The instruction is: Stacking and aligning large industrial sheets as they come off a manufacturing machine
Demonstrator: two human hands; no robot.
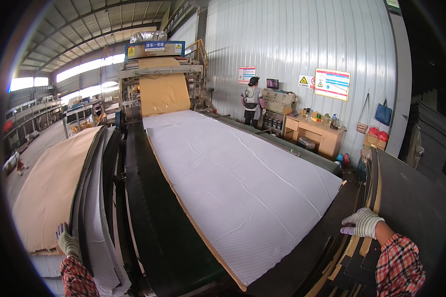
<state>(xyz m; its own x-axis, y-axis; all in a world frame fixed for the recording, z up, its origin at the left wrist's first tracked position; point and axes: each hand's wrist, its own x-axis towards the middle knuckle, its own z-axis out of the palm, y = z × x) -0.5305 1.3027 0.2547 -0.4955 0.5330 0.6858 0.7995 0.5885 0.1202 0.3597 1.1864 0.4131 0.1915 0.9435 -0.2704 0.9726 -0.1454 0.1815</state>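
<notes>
Belt (178,247): bare strip along left edge, hands could pass lengthwise; more bare surface toward near right corner. Open air above white sheet (247,173), side to side. Far edge blocked by machine (133,73) and brown web (163,94). Tan stack (59,183) obstructs left side; dark stack (416,193), edges jutting, crowds near right corner.

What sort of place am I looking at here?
Most likely a factory hall: a large machine with a tan sheet hanging from it, a dark conveyor-like bed, and stacked dark sheets.
</notes>
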